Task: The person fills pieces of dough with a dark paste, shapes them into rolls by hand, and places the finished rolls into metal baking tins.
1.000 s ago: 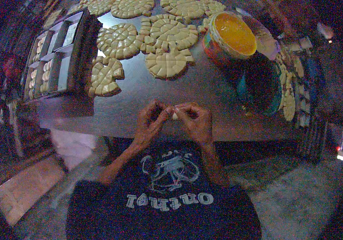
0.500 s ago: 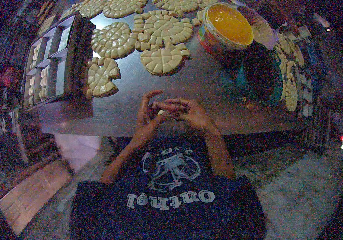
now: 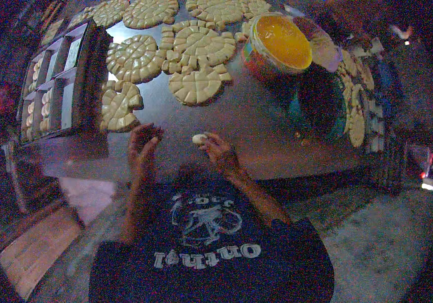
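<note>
My right hand (image 3: 216,151) pinches a small pale oval piece (image 3: 200,139) above the bare front part of the metal table (image 3: 176,156). To its left, my left hand (image 3: 145,144) is raised with loosely curved fingers, and I see nothing between them. Just beyond it lies a broken round of cream-coloured segmented pieces (image 3: 120,106). Further back are more such rounds (image 3: 194,85), packed close together with glossy, rounded segments.
At the left stands a dark compartmented box (image 3: 67,63) holding pale pieces. At the back right, a bucket of yellow substance (image 3: 282,43) stands beside a dark teal container (image 3: 317,108). More pale pieces (image 3: 355,116) lie along the far right edge.
My hands, together earlier, have separated: the left moved left, the right now holds the pale piece out between its fingertips. The view has shifted slightly.
</note>
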The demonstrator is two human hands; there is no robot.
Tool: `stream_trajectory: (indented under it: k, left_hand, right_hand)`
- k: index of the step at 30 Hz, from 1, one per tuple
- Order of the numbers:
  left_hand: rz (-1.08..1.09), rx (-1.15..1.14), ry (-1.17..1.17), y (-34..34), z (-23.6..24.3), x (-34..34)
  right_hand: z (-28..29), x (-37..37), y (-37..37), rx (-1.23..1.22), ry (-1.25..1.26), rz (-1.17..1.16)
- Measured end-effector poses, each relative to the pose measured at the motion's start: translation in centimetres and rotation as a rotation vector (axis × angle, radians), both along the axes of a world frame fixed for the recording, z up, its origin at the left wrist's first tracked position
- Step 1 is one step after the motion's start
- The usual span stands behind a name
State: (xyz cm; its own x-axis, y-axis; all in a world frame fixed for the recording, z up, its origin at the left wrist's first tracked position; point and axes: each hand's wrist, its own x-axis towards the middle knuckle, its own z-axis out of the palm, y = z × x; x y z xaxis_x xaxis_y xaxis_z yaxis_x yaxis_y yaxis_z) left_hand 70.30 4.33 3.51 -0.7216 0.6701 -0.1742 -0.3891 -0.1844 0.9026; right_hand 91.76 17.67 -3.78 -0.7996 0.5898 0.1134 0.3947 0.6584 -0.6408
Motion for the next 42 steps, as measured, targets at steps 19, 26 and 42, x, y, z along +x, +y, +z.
stream_trajectory:
  k: [19, 26, 42]
  left_hand:
    - [-0.039, -0.077, -0.105, -0.7, -0.9, -0.1]
    - [-0.216, -0.213, -0.036, 1.0, -0.1, 0.1]
    - [-0.151, 0.162, 1.559, 8.3, 10.9, 8.8]
  right_hand:
    - [-4.7, 0.8, 19.9, -0.11, 0.19, -0.408]
    - [3.7, 6.6, 8.6, -1.415, 0.61, -0.41]
    - [12.7, 1.8, -0.1, -0.92, 0.497, -0.295]
